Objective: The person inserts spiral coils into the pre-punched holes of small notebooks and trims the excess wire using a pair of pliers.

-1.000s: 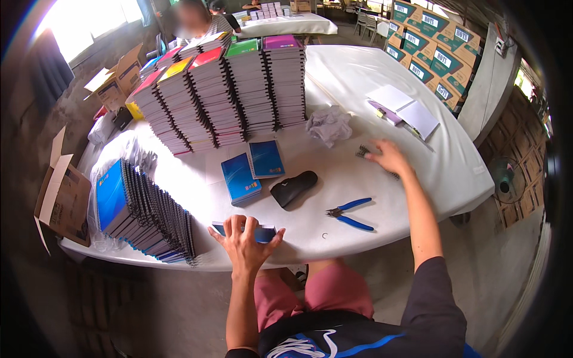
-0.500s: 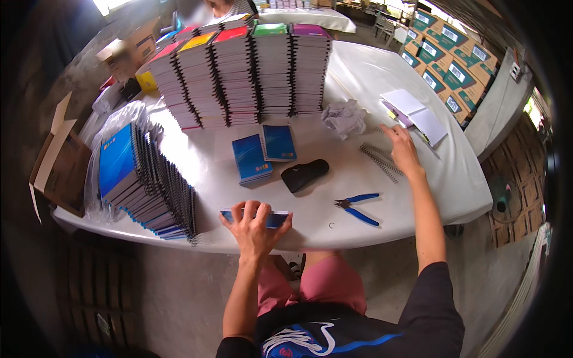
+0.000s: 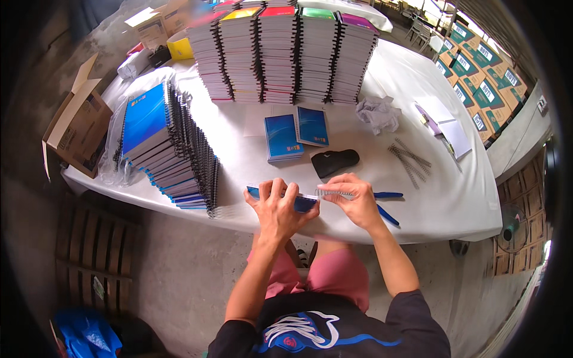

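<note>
My left hand (image 3: 278,210) grips a blue notebook (image 3: 305,204) on edge at the table's front, fingers over its top. Between thumb and fingers, my right hand (image 3: 357,200) pinches a thin metal spiral binding coil (image 3: 332,193), its tip at the notebook's right end. Blue-handled cutting pliers (image 3: 388,215) lie just right of that hand, which hides their jaws. Farther back are several loose coils (image 3: 409,162) and a black rounded object (image 3: 335,162) whose kind I cannot make out. Left of it lie blue notebooks (image 3: 284,137), some with another blue notebook (image 3: 312,126) beside them.
Tall stacks of spiral notebooks (image 3: 277,59) with coloured covers stand at the back. A leaning stack of blue notebooks (image 3: 146,116) is on the left, near an open cardboard box (image 3: 80,128). Crumpled paper (image 3: 378,113) and an open notebook (image 3: 456,137) lie at the right.
My right hand has come from the loose coils back to the notebook, bringing one coil with it. My left hand still holds the notebook. The whole view has shifted.
</note>
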`<act>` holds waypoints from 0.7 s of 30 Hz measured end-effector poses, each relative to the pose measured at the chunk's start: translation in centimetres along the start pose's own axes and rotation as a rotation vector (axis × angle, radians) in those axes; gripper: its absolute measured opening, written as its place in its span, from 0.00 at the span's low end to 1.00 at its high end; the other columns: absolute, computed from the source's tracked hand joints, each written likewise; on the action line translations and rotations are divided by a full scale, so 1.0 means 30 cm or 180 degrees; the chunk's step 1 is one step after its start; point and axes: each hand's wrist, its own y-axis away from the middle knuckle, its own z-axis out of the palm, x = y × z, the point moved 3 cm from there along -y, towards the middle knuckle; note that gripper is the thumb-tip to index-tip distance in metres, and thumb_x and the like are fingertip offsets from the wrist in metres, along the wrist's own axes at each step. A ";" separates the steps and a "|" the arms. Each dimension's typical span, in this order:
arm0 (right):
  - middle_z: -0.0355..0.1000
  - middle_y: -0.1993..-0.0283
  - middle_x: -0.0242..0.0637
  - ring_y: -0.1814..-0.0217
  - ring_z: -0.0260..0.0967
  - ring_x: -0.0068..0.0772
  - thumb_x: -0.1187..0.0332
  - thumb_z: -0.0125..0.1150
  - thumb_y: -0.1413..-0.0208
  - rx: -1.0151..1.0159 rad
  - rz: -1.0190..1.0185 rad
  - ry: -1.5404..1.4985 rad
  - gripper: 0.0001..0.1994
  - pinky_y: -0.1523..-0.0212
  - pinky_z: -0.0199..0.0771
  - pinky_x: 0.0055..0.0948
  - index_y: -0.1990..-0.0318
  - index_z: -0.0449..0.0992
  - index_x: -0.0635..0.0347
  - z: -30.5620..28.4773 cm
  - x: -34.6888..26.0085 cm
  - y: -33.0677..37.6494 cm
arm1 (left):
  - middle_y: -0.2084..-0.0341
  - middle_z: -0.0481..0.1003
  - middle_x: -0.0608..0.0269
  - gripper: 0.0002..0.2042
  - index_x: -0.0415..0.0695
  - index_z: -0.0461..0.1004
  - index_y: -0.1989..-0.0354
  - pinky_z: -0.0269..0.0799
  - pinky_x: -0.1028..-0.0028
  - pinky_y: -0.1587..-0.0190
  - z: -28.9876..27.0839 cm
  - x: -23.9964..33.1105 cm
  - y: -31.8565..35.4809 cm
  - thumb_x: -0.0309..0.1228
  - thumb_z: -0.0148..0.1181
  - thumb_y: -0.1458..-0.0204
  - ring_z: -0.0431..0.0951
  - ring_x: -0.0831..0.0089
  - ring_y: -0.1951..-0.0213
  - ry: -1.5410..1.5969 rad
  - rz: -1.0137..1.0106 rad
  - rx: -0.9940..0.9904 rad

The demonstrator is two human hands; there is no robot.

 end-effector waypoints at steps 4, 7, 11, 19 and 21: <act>0.75 0.66 0.33 0.60 0.68 0.30 0.74 0.69 0.59 -0.0156 0.0112 -0.0451 0.13 0.58 0.69 0.28 0.62 0.82 0.50 0.008 0.028 -0.006 | 0.67 0.67 0.67 0.22 0.51 0.72 0.72 0.50 0.39 0.53 0.001 -0.005 0.000 0.55 0.64 0.69 0.66 0.65 0.57 0.0012 -0.0025 -0.0036; 0.76 0.65 0.33 0.64 0.68 0.26 0.72 0.68 0.56 -0.0338 0.0051 -0.0597 0.10 0.62 0.69 0.26 0.63 0.82 0.51 0.003 0.034 -0.004 | 0.68 0.66 0.68 0.22 0.51 0.72 0.73 0.51 0.40 0.54 0.002 -0.006 -0.008 0.54 0.66 0.70 0.66 0.65 0.57 0.0082 -0.0007 -0.0025; 0.73 0.68 0.32 0.69 0.68 0.21 0.73 0.64 0.50 -0.1077 0.1019 -0.0914 0.17 0.64 0.68 0.20 0.51 0.75 0.56 -0.018 0.029 -0.006 | 0.69 0.66 0.69 0.25 0.50 0.70 0.73 0.52 0.43 0.54 -0.005 -0.002 -0.018 0.57 0.67 0.70 0.65 0.65 0.57 0.0073 0.0004 -0.0085; 0.72 0.69 0.36 0.73 0.66 0.24 0.67 0.53 0.41 -0.0757 -0.0028 -0.0205 0.14 0.67 0.70 0.24 0.48 0.71 0.57 -0.014 -0.017 -0.014 | 0.66 0.66 0.62 0.28 0.47 0.71 0.68 0.53 0.49 0.52 -0.022 -0.032 -0.010 0.59 0.64 0.66 0.65 0.62 0.56 0.0240 -0.0030 -0.0074; 0.72 0.69 0.36 0.71 0.68 0.24 0.67 0.51 0.40 -0.0915 0.0187 -0.0228 0.13 0.65 0.71 0.25 0.49 0.71 0.57 -0.012 -0.007 -0.019 | 0.65 0.66 0.60 0.27 0.46 0.71 0.68 0.53 0.50 0.53 -0.021 -0.038 -0.014 0.59 0.64 0.65 0.65 0.61 0.56 0.0158 0.0027 -0.0195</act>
